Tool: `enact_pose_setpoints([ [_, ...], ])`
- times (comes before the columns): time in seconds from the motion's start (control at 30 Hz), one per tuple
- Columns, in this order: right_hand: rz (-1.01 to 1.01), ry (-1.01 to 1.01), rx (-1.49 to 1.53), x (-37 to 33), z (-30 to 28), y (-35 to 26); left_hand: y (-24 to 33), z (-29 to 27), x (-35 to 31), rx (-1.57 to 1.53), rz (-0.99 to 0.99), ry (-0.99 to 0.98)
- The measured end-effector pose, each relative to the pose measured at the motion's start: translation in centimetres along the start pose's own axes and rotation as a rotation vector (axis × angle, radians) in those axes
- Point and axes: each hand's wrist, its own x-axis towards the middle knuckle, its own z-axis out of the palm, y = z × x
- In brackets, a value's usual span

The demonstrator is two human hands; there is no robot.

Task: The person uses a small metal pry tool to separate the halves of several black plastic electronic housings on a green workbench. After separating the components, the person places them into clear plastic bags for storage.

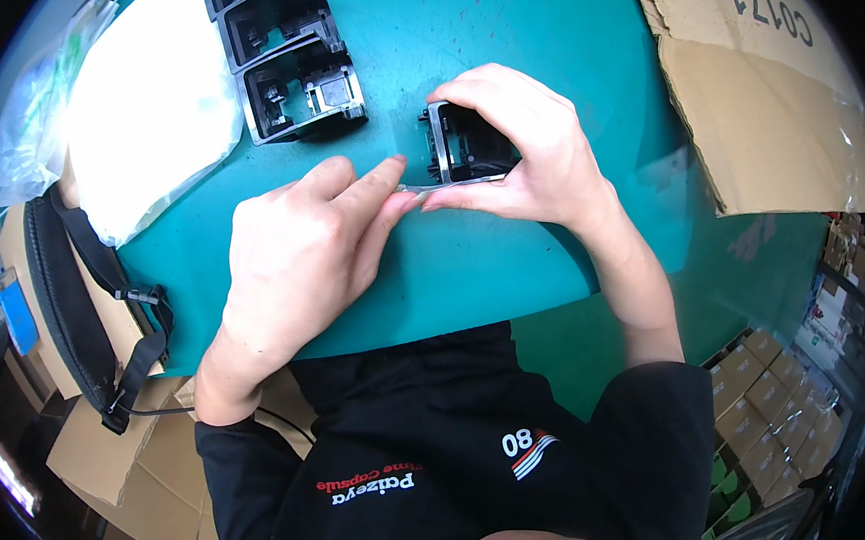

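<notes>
My right hand point(534, 147) is wrapped round a black plastic housing point(440, 139), a squarish open-sided frame, held above the green table. Its thumb lies along the housing's near edge. My left hand point(300, 244) pinches a thin, pale strip point(414, 189) between thumb and forefinger, right against the housing's near left corner. The strip's kind is too small to make out. Further back on the left, several similar black housings point(302, 88) stand in a row, the nearest with a metallic part inside.
A white plastic bag point(155, 99) lies at the back left, beside a clear bag point(33, 147). An open cardboard box point(773, 116) borders the right side. The green table point(403, 282) ends just before my body. A black strap point(78, 295) hangs at the left edge.
</notes>
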Motion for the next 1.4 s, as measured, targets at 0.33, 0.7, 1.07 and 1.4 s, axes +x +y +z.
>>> enact_pose_setpoints([
  [0.33,0.022,-0.022,-0.006,-0.09,-0.05,0.01,-0.26,0.27,0.84,0.067,-0.004,0.01],
  [0.7,-0.009,0.005,-0.023,-0.04,0.07,0.03,0.42,0.03,0.64,0.12,-0.002,0.008],
  [1.07,-0.003,0.009,-0.022,-0.13,0.11,0.09,0.02,-0.41,0.19,0.002,0.001,-0.037],
  [1.4,0.078,0.029,-0.011,-0.14,-0.03,-0.45,-0.34,0.44,0.88,0.055,-0.026,0.089],
])
